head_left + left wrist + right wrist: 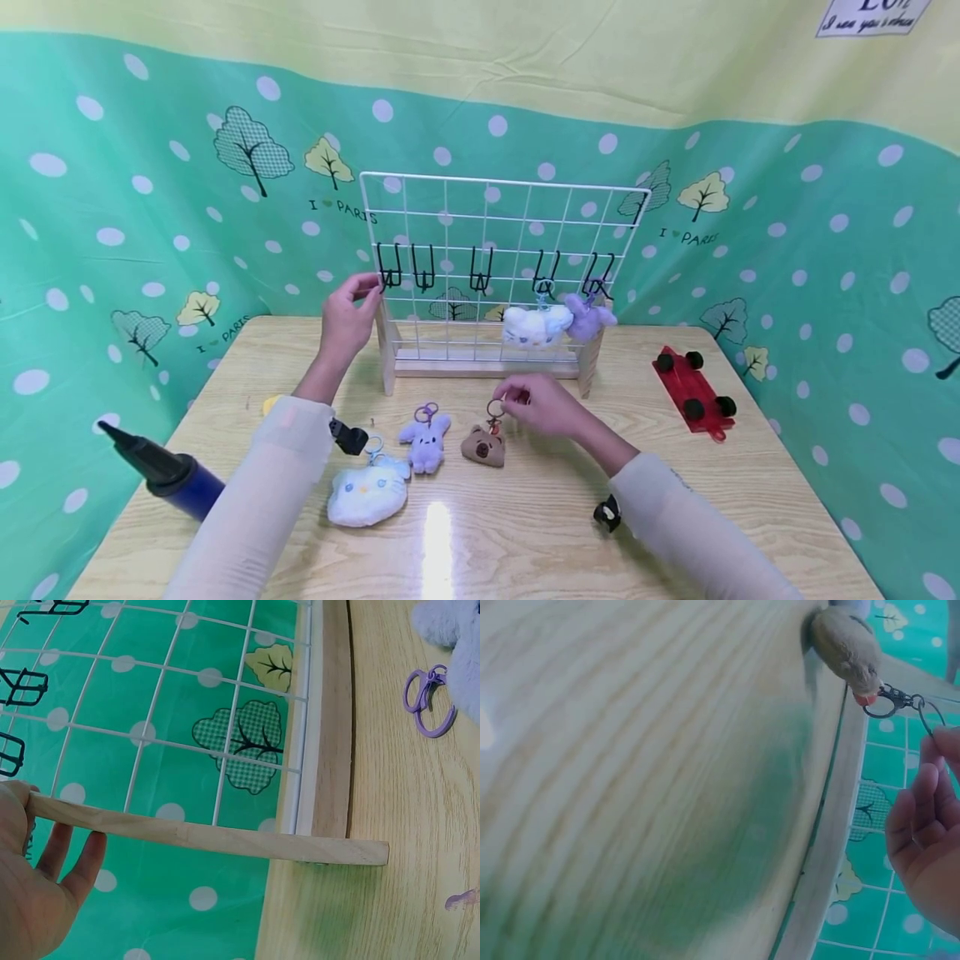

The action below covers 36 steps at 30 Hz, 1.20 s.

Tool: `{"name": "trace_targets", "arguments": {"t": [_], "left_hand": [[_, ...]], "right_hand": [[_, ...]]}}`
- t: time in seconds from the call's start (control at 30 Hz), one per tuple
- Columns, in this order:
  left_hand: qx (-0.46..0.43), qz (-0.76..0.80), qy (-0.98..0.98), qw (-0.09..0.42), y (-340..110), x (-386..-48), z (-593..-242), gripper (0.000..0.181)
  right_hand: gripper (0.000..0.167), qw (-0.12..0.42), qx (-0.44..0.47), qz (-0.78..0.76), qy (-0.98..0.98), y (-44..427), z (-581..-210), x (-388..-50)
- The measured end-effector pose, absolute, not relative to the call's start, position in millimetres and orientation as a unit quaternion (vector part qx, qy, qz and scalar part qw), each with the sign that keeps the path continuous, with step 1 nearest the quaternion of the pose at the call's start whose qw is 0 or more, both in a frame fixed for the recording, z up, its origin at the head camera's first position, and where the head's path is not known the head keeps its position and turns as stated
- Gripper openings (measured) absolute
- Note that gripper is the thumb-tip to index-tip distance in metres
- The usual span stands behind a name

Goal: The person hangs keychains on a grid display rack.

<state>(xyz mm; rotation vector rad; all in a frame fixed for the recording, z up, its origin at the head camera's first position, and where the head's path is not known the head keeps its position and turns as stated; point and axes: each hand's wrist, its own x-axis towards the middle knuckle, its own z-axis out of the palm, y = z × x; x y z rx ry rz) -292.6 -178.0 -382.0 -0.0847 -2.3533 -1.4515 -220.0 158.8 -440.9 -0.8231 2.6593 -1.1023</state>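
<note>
My right hand (pixel 542 404) pinches the metal ring of a brown bear plush keychain (pixel 483 450). The bear rests on the table, its ring raised toward my fingertips; in the right wrist view the ring and clasp (pixel 891 700) stretch between bear and hand. At the left side of a white wire grid rack, my left hand (pixel 351 312) holds the upper end of the wooden post (pixel 225 838) between thumb and fingers. Several black hooks (pixel 481 271) hang along the grid. On the right ones hang a white cat plush (pixel 532 327) and a purple bunny plush (pixel 590 319).
Another white cat plush (pixel 367 493) and purple bunny plush (pixel 427 446) lie on the table before the rack. A red toy car (pixel 693 392) lies wheels up at right. A blue bottle with black nozzle (pixel 183 483) is beside my left sleeve. Patterned green cloth hangs behind.
</note>
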Motion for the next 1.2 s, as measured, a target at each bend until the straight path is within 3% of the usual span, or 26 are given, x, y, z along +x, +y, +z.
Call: {"name": "trace_targets", "arguments": {"t": [0.6,1.2], "left_hand": [[-0.031,-0.517,-0.835,0.187,-178,-293,-382,0.03],[-0.031,-0.516,-0.835,0.187,-177,-292,-382,0.03]], "right_hand": [[0.014,0.041,-0.253,-0.397,0.881,152,-420,-225],[0.016,-0.041,-0.224,-0.439,0.869,151,-400,-232]]}}
